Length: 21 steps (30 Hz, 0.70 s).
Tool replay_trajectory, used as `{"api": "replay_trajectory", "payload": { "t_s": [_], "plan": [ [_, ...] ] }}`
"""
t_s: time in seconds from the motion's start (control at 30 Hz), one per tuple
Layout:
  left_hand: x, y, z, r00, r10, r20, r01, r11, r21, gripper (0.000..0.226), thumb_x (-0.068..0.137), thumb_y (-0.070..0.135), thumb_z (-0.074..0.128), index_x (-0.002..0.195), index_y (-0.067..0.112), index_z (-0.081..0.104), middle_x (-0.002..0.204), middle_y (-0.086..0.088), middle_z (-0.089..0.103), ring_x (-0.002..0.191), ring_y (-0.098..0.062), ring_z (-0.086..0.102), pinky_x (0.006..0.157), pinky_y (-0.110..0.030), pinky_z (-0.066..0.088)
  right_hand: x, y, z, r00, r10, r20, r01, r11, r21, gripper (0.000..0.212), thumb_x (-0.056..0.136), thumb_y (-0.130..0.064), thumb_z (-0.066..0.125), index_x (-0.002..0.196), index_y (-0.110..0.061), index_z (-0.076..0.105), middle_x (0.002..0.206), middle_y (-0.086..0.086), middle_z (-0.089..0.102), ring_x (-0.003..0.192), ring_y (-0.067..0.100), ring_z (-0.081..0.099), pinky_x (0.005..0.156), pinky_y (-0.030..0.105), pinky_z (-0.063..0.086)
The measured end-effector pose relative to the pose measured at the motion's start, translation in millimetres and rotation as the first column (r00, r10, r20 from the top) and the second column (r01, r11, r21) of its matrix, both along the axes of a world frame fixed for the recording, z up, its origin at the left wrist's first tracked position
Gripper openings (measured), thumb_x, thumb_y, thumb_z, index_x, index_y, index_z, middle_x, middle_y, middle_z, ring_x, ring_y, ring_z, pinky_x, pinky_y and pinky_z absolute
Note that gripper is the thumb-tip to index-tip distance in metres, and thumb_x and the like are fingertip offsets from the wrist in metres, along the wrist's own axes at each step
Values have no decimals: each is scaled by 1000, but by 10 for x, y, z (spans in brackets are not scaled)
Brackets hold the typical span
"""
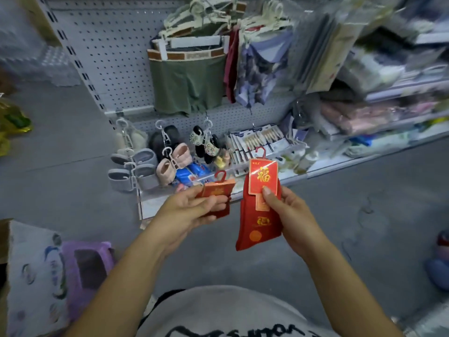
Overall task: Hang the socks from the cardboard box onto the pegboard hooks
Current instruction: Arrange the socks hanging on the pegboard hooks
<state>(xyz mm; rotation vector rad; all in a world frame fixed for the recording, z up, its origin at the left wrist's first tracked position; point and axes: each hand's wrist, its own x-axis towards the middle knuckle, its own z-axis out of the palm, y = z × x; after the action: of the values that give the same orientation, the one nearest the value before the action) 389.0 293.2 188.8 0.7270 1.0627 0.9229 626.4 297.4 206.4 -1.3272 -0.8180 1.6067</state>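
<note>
L hand [192, 211] grips sock pack [218, 189]; R hand [290, 210] pinches 2nd pack [257, 231] at card [263, 176]. Likely light, floppy; hold stiff card nr hook [261, 151].

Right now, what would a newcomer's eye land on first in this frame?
Two packs of bright red socks, centre frame: the right hand pinches an upright pair, gold-lettered card and red hook on top, while the left hand grips a second pair tilted flat. Behind them the grey pegboard carries green underwear up high and small shoes on clips lower down.
</note>
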Motion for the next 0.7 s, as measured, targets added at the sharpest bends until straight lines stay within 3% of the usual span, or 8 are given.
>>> {"api": "replay_trajectory", "payload": {
  "t_s": [0.1,0.17,0.23,0.3,0.4,0.5,0.6,0.7],
  "plan": [
    [408,104,-101,947,161,-279,-159,987,33,16,90,32,73,97,17,76,80,-3,78,63,-6,67,64,-24,49,326,25,-19,1000,-9,22,9,1000,8,26,90,-32,71,113,-20,74,106,11,78,92,24,76,70,29,59],
    [593,162,-176,912,225,-344,-225,974,39,14,88,35,76,82,23,81,69,11,74,69,-1,65,76,-29,49,512,46,-56,999,-11,43,11,1000,-3,25,91,-33,70,114,-23,73,109,10,77,97,26,75,75,32,60],
    [733,210,-202,889,258,-378,-264,964,36,16,86,33,79,79,19,83,82,15,75,91,14,63,92,-33,52,665,83,-95,998,-15,56,16,1000,-20,23,92,-34,70,114,-25,73,109,9,77,99,27,75,76,33,61],
    [840,281,-210,874,261,-411,-272,962,31,22,87,30,79,76,12,82,75,16,75,77,20,61,88,-33,52,783,143,-129,998,-16,59,18,999,-32,23,92,-35,70,113,-26,74,108,8,77,99,27,75,75,31,61],
    [943,473,-187,904,195,-381,-230,972,-50,21,88,31,77,70,22,82,71,23,74,77,10,69,81,-33,54,916,293,-159,997,-5,74,9,999,-47,28,92,-38,70,117,-25,70,107,6,78,97,25,76,74,30,61],
    [1070,776,-153,926,152,-346,-209,969,-133,16,91,37,73,95,23,81,96,1,80,108,-20,72,97,-50,55,1038,524,-190,996,10,92,-4,998,-68,31,91,-39,71,117,-22,70,104,7,78,94,25,76,78,38,61],
    [1277,1192,-131,944,157,-290,-207,966,-152,24,98,35,64,111,17,73,100,-7,79,94,-29,76,92,-55,57,1185,847,-193,992,0,126,11,997,-82,30,92,-42,71,112,-19,71,100,7,79,90,27,77,78,40,62],
    [1547,1705,-135,959,110,-259,-160,971,-179,25,102,36,57,115,19,69,100,-7,79,95,-30,76,86,-54,59,1359,1243,-156,988,-45,147,56,996,-73,27,94,-39,69,109,-17,71,98,9,79,89,29,77,82,44,61]
  ]
}}
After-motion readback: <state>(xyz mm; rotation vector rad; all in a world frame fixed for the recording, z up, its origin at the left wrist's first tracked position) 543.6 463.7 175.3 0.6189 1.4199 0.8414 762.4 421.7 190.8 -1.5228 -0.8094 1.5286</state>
